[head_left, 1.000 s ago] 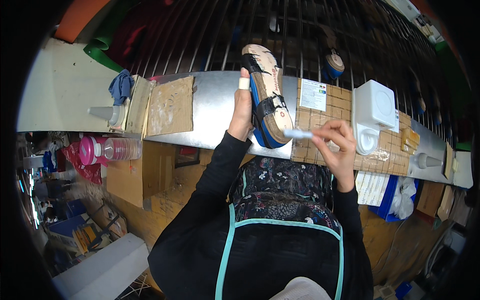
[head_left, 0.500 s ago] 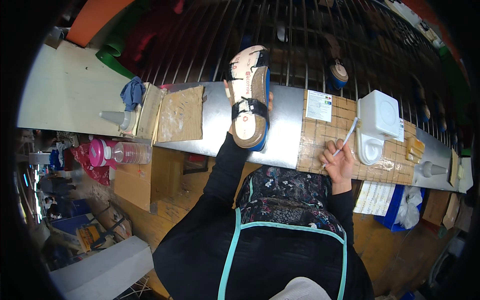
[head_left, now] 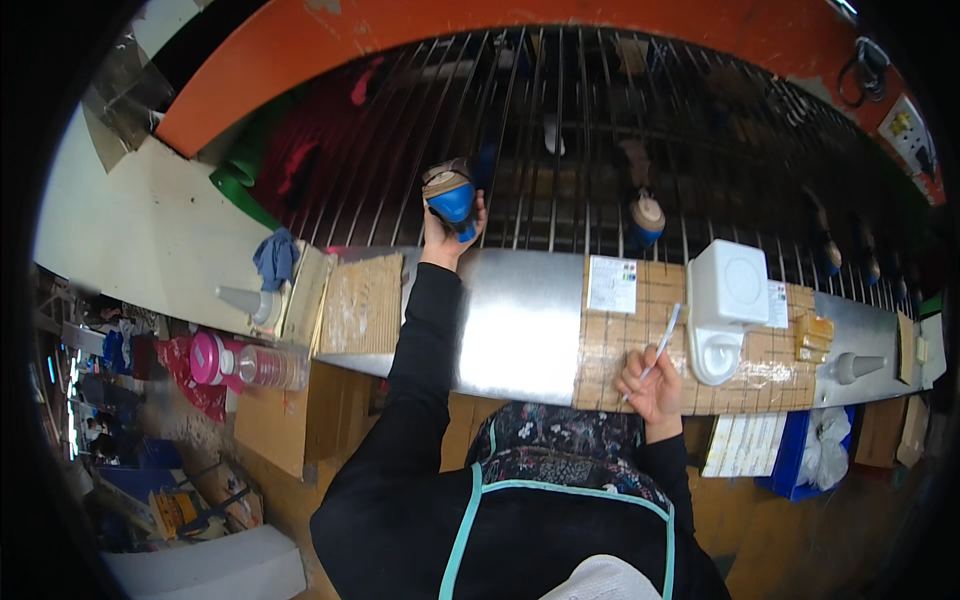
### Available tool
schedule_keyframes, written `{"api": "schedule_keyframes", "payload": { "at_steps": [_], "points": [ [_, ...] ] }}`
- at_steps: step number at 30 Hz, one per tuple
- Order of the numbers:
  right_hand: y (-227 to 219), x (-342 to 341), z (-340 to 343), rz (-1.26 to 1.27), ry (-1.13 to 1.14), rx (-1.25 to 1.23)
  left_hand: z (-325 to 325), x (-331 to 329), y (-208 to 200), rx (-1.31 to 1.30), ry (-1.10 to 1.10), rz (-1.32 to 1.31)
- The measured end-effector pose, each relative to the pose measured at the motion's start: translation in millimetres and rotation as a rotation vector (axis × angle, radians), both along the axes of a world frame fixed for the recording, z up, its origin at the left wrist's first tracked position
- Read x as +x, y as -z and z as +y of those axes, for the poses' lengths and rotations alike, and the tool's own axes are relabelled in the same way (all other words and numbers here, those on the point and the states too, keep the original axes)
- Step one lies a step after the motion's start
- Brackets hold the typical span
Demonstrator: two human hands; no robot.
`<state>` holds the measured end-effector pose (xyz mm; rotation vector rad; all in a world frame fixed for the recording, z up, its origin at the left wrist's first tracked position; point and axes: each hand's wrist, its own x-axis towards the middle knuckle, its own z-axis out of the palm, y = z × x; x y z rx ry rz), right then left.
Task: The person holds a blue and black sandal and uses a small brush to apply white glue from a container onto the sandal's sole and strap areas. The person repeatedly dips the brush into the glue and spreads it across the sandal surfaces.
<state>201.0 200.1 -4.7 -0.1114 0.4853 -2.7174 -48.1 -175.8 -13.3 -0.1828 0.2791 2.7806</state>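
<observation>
My left hand [head_left: 450, 235] is stretched far forward, gripping a blue shoe with a tan sole [head_left: 450, 195] by its heel over the dark wire rack [head_left: 560, 150]. My right hand [head_left: 650, 385] rests on the wooden mat [head_left: 640, 330] at the near edge of the metal bench [head_left: 520, 320]. It holds a thin white brush [head_left: 662, 340] that points up and away from me. A white box-shaped dispenser [head_left: 725, 300] stands just right of that hand.
Another blue shoe [head_left: 647, 218] stands on the rack, with more shoes farther right. A paper card [head_left: 612, 285] lies on the mat. At the left are a worn board [head_left: 362, 302], a blue cloth [head_left: 275, 258], a cone nozzle [head_left: 245, 300] and a pink-capped bottle [head_left: 245, 362].
My left hand carried the shoe from the bench forward onto the wire rack. My right hand with the brush dropped from the shoe to rest on the mat.
</observation>
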Motion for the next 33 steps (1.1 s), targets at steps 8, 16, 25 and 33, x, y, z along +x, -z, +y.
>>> {"api": "schedule_keyframes", "payload": {
  "at_steps": [8, 16, 25, 33],
  "points": [
    [4.8, 1.5, 1.8, -0.009, -0.007, -0.007, -52.2, -52.8, -0.8, 0.146, 0.052, -0.445],
    [-15.7, -13.3, -2.2, 0.002, -0.087, 0.196, -44.3, -34.0, 10.2, -0.391, -0.651, -0.508],
    [-32.7, -174.9, -6.5, 0.423, 0.906, 2.074, 20.2, -23.0, -20.0, -0.506, -0.959, -0.414],
    [-42.9, -234.8, -13.3, 0.195, 0.595, 2.179, 105.8, 126.9, -42.6, -0.607, -0.356, -0.106]
  ]
}}
